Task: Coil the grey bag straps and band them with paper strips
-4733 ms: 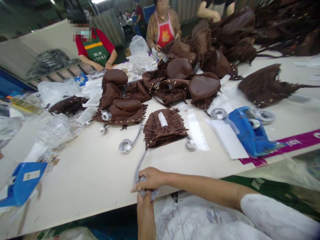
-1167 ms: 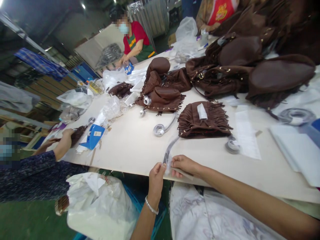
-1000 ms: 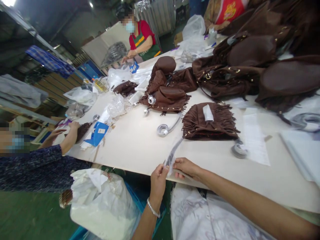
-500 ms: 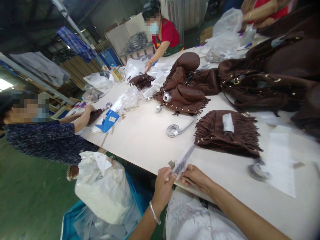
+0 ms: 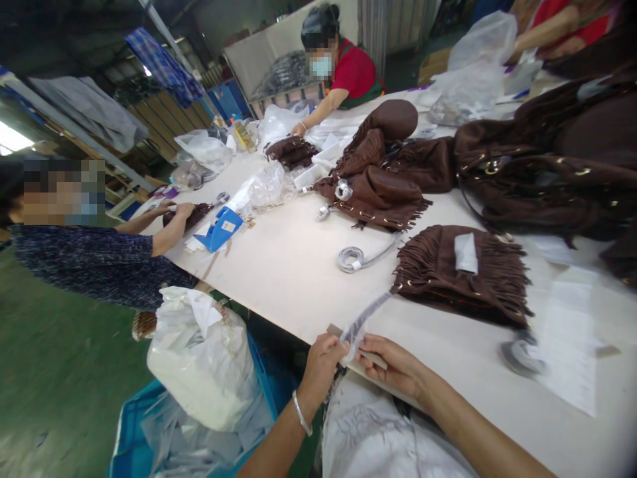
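Strap, bunched in fists earlier, now stretched across table
Left hand and right hand pinch its wrapped end, fringed bag beyond; wrapping looks mostly done, tip remaining

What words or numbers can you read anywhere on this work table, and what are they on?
No text reads clearly here.
The white label on the blue packet: too small to read.
The white tag on the fringed bag: no print shows.
The paper sheet: blurred.
The wrapped strap, pinched by the left hand and right hand: no writing shows.
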Motion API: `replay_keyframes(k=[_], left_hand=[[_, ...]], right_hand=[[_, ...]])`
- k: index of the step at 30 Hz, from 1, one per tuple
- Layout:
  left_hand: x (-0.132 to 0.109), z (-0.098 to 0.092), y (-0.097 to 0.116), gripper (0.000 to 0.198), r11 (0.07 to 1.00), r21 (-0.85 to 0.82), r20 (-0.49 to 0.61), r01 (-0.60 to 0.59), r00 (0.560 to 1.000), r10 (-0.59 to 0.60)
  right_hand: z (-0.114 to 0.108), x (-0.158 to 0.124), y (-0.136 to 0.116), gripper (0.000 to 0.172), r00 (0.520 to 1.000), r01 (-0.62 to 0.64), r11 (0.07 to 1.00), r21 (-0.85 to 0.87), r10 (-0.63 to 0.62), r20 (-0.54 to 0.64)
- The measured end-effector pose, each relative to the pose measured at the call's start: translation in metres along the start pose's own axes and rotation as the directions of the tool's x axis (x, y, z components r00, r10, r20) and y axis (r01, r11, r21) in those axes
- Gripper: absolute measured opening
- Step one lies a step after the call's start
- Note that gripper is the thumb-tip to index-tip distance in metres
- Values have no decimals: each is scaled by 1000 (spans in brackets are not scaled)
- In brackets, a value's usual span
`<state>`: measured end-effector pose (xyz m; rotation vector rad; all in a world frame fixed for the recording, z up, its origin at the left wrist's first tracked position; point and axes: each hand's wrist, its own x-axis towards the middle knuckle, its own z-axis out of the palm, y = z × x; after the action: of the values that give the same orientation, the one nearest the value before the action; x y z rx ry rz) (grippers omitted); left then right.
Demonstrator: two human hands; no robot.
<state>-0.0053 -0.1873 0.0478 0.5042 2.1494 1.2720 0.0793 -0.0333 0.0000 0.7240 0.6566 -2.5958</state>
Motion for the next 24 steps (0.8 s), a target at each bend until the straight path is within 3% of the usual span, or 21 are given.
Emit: replay_keyframes(k=[2, 5, 9, 12, 17, 22, 24], left_hand=[[1, 0, -1, 32, 1000, 23, 2, 13, 1000, -13], [1, -1, -1, 34, 995, 99, -30, -11, 999, 14], [-2, -3, 2, 31, 982, 186, -34, -31, 999, 37], [-3, -4, 3, 30, 981, 192, -12, -29, 999, 32], [0, -6, 2, 31, 998, 61, -9, 9, 1000, -8], [0, -6, -1, 31, 985, -134, 12, 107, 994, -106], [-1, -3, -2, 31, 973, -187, 1, 133, 991, -136]], right_hand=[[-2, -2, -1, 16, 998, -47, 996, 74, 44, 42], [-3, -2, -3, 14, 997, 11, 999, 52, -15, 79], [4, -5, -8, 24, 963, 221, 941, -257, -169, 208], [7, -5, -13, 31, 946, 286, 871, -399, -191, 261], [0, 0, -9, 22, 977, 196, 931, -307, -161, 136], [-2, 0, -8, 14, 988, 1, 997, -78, 11, 152], [0, 0, -9, 14, 990, -17, 999, -44, 23, 140]])
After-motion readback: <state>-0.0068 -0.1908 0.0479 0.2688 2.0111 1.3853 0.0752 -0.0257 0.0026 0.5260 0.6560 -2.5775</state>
